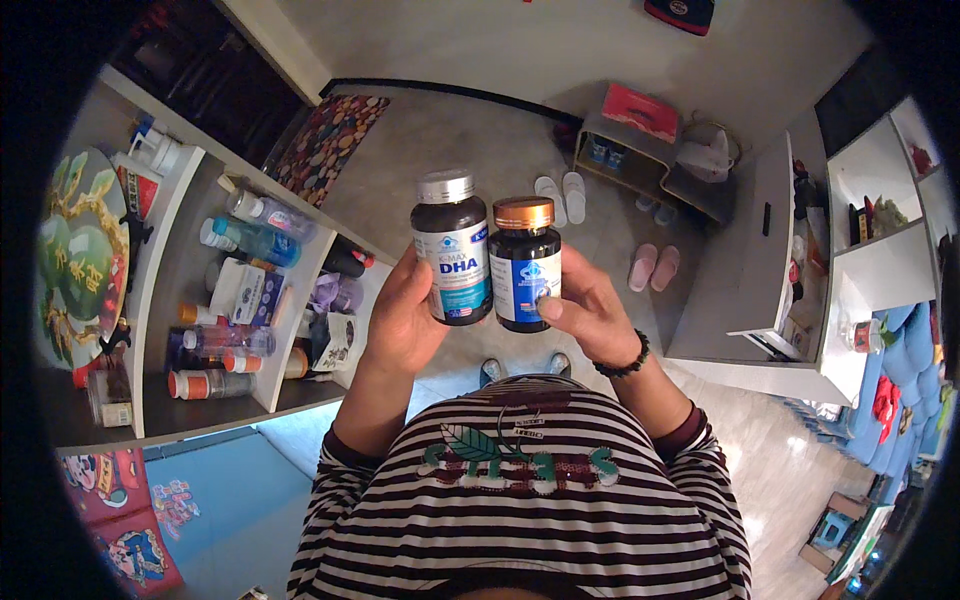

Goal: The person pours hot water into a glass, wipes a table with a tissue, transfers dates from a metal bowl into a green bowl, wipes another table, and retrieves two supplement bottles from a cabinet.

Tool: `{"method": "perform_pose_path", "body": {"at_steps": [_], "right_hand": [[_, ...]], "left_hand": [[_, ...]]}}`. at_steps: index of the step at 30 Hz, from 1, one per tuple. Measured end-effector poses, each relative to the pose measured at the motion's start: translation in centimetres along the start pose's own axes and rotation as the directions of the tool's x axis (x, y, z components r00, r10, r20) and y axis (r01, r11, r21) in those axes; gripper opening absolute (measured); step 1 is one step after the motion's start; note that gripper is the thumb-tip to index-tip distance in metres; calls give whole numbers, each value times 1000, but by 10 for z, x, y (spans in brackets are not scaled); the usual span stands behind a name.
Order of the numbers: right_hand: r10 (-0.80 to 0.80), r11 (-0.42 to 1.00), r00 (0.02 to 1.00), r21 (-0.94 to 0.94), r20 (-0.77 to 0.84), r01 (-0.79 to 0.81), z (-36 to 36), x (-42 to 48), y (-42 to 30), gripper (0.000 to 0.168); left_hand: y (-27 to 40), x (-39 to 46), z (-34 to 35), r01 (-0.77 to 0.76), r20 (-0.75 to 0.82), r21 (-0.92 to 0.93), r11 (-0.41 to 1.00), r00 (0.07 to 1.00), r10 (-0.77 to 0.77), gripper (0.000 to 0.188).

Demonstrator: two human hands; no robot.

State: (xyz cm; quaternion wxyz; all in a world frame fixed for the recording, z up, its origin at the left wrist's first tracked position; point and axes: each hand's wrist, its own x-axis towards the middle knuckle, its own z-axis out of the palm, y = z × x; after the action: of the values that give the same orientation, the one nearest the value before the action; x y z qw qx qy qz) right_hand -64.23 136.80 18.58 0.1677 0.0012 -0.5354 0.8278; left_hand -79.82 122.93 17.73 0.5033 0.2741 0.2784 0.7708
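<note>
My left hand (403,315) grips a dark supplement bottle (452,255) with a silver lid and a white and teal label marked DHA. A shorter dark bottle (525,270) with a copper-coloured lid and a blue and white label is in my right hand (592,307), its thumb on the label's lower edge. Both bottles stand upright side by side in front of my chest, almost touching. The fingers behind them are mostly hidden. A dark bead bracelet (626,356) circles my right wrist.
Open shelves (300,292) at my left hold several plastic bottles (229,340) and a white and blue box (246,291). At the right a cabinet door (761,240) stands ajar. White slippers (574,196), pink slippers (654,268) and a shoe rack (626,161) are on the floor ahead.
</note>
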Motion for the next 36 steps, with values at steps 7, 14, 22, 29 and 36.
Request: {"method": "perform_pose_path", "body": {"at_steps": [7,14,22,29,36], "right_hand": [[-56,959,998,279,18,49,-16,-4,12,68],[-29,814,987,577,158,-68,-23,-3,14,88],[19,777,971,608,237,-163,-28,6,24,97],[37,853,999,520,3,-33,-42,-4,53,61],[33,915,998,402,44,-48,-23,13,55,59]], "left_hand": [[0,11,25,61,48,1,998,997,-61,52],[-3,16,32,76,128,14,997,989,-77,55],[1,14,27,109,136,24,994,984,-111,65],[38,2,5,-137,-142,282,949,973,183,71],[158,-11,-34,-160,-132,950,267,569,812,68]]}}
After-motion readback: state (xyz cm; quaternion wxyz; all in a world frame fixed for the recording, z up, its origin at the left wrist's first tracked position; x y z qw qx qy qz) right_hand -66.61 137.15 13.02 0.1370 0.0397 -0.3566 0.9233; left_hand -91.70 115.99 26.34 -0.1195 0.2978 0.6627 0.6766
